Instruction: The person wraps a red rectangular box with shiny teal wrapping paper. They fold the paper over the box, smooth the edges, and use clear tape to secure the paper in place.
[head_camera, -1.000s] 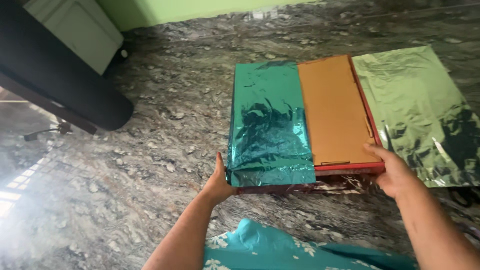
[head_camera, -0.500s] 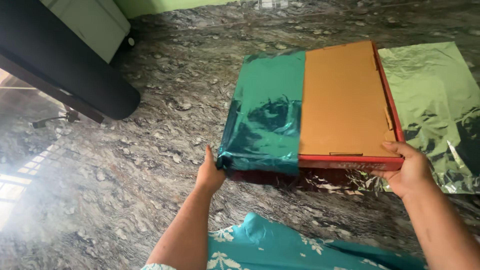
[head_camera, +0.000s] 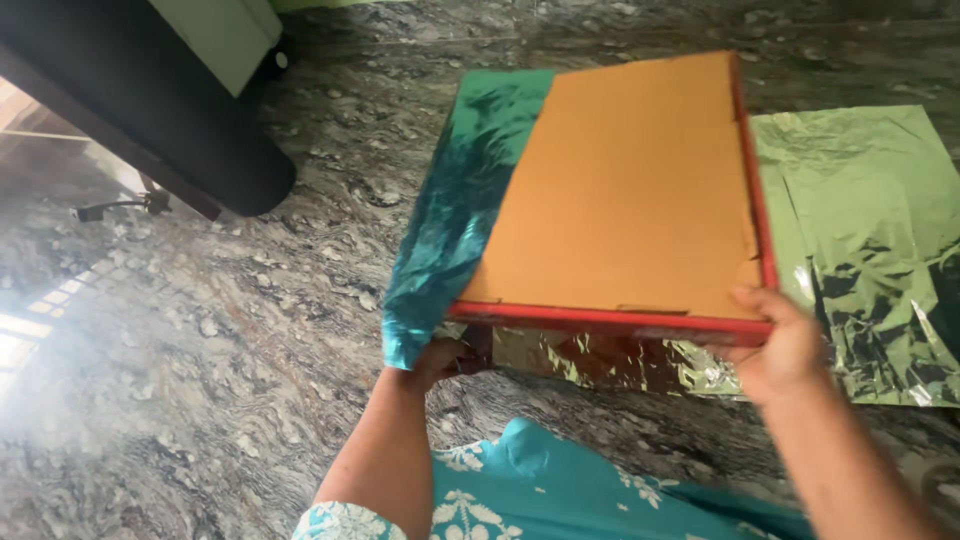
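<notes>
Marble floor (head_camera: 230, 330), hands-held foil-wrapped board (head_camera: 620, 190)

Bare floor (head_camera: 200, 400) left; black cylinder (head_camera: 190, 140) blocks beyond.

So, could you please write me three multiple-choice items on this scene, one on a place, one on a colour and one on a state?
1. Where does the green foil sheet lie?
A. On the stone floor, partly under the box and out to its right
B. Folded on top of the box
C. Rolled up in the person's lap

2. What colour is the box's rim?
A. Blue
B. Red
C. White

3. How is the box held?
A. Flat on the floor, untouched
B. With one hand only
C. Raised at its near edge, the left hand at the teal-foil corner and the right hand at the other near corner

Answers: 1 A, the sheet spreads over the floor beside the box. 2 B, a red strip runs along the near and right edges. 3 C, both hands grip the near corners.
</notes>
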